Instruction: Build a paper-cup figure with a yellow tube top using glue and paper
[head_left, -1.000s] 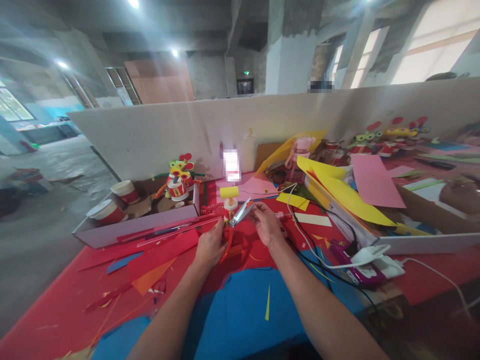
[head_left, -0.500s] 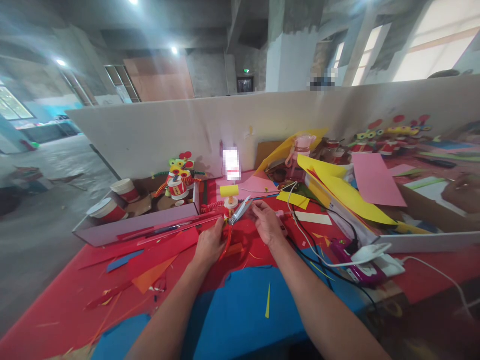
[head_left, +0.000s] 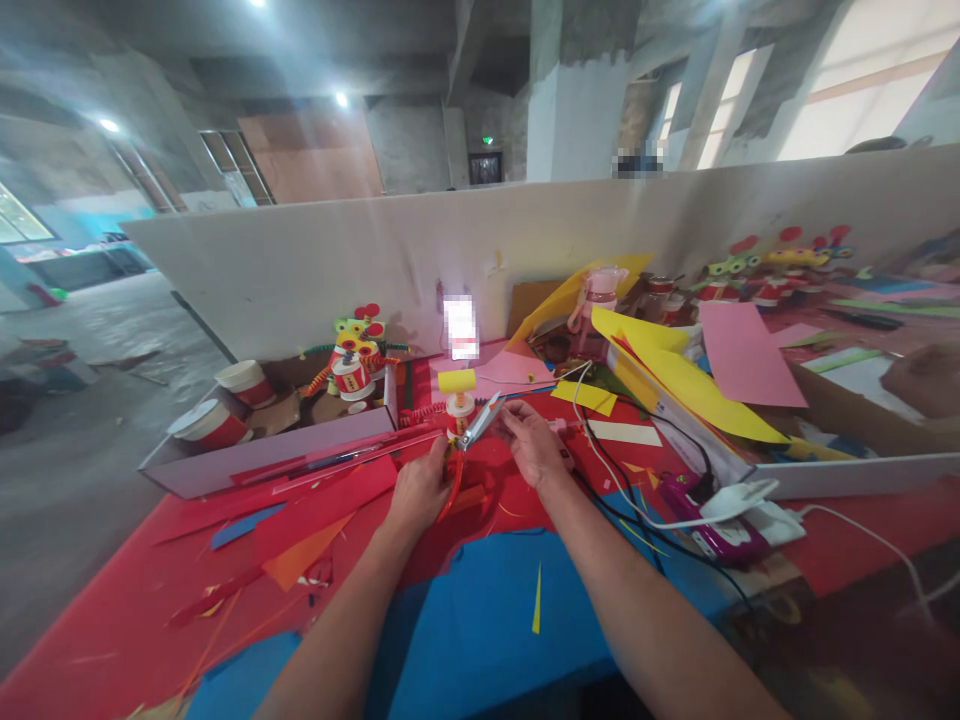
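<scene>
My left hand (head_left: 421,484) is closed around the red handles of a pair of scissors (head_left: 480,422), whose silver blades point up and to the right. At the blade tips, my right hand (head_left: 534,440) is closed with its fingertips pinched together; whatever they hold is too small to make out. Just behind the scissors stands a paper-cup figure (head_left: 460,404) with a yellow paper roll (head_left: 457,381) on top and a red coiled arm (head_left: 421,414) at its left. The blades partly cover this figure.
On the left, a box (head_left: 270,455) holds paper cups and a finished figure (head_left: 354,365). At right are a purple power strip (head_left: 716,535) with cables, a box of coloured paper (head_left: 847,480) and another person's hand (head_left: 922,380). Blue paper (head_left: 495,610) covers the front; a white partition (head_left: 300,250) stands behind.
The whole view has shifted very slightly. Both hands and the scissors keep almost the same place and pose.
</scene>
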